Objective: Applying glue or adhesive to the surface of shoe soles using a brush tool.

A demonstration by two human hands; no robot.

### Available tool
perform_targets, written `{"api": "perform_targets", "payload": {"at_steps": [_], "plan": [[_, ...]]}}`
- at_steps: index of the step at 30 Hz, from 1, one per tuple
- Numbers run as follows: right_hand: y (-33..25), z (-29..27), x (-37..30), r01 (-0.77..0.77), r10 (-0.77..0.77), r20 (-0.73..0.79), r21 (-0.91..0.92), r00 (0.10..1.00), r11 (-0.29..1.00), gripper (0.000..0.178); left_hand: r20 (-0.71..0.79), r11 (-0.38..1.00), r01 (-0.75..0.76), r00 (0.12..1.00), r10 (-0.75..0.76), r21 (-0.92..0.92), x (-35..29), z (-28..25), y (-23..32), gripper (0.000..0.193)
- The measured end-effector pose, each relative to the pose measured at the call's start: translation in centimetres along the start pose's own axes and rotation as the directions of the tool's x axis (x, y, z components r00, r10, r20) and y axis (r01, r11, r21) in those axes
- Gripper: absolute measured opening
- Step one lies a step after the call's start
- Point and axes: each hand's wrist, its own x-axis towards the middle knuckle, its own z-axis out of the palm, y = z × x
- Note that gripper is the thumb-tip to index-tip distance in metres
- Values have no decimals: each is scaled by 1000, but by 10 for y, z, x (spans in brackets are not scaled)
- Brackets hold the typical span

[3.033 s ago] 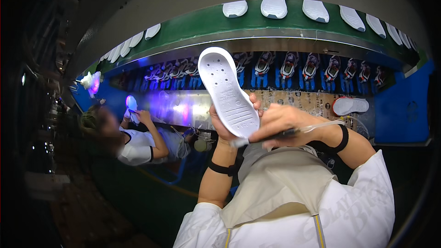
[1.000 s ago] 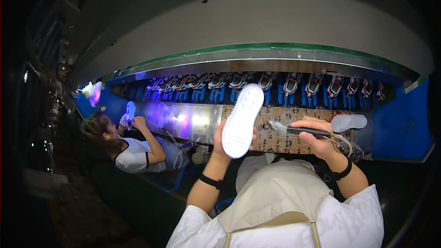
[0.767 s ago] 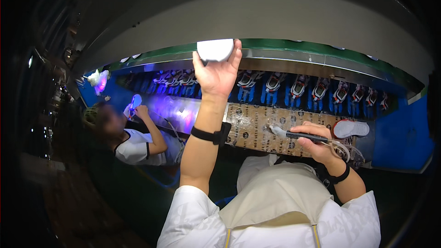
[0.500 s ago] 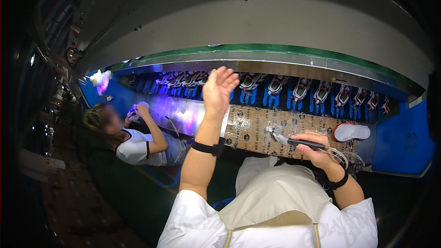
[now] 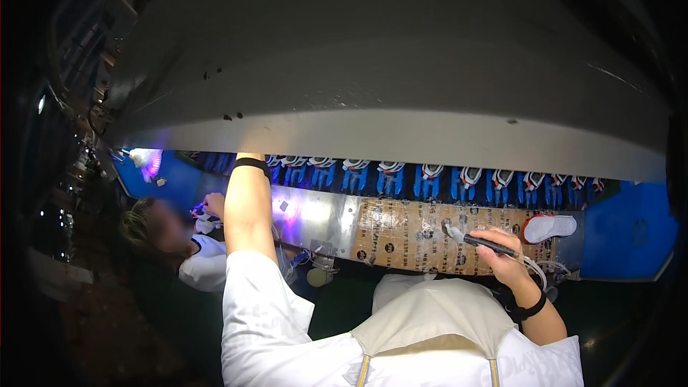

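My right hand [image 5: 506,264] is closed around a black-handled brush [image 5: 490,244] with a whitish tip and a clear tube trailing from its back end. The brush tip is above the brown covering [image 5: 408,236] on the bench. Just right of that hand a white shoe sole with a red edge [image 5: 552,226] lies on the bench. My left arm reaches far forward under the grey hood [image 5: 373,64]. The hood hides my left hand; only the forearm and black wristband show.
Behind the bench runs a row of shoe uppers [image 5: 431,172] on blue holders [image 5: 426,185]. To the left a co-worker's hand [image 5: 213,204] holds a small item under violet light. A glowing lamp [image 5: 149,161] stands at the far left. Blue panels [image 5: 623,236] flank the bench.
My left arm has stretched forward and left, and its open hand has gone out of sight under the hood. The view has shifted forward, with the hood covering more. The right hand still holds the brush.
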Motion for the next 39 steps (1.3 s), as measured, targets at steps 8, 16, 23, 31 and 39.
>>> {"api": "perform_targets", "payload": {"at_steps": [8,16,23,31,39], "plan": [[-6,22,29,-26,26,21,-15,999,1000,29,-328,910,-276,867,375,311,-27,-14,-23,20],[33,25,24,-166,210,-130,287,969,943,24,-734,976,-161,643,218,148,-176,4,9,25],[23,29,29,-154,222,-30,630,975,762,28,216,178,397,764,-608,-900,-343,110,9,47],[-35,58,47,-129,69,228,262,971,956,20,547,-115,548,748,-376,-828,-361,143,57,95],[-51,96,74,306,-307,-13,123,952,944,24,446,114,515,817,-366,-850,-360,171,92,77]]}}
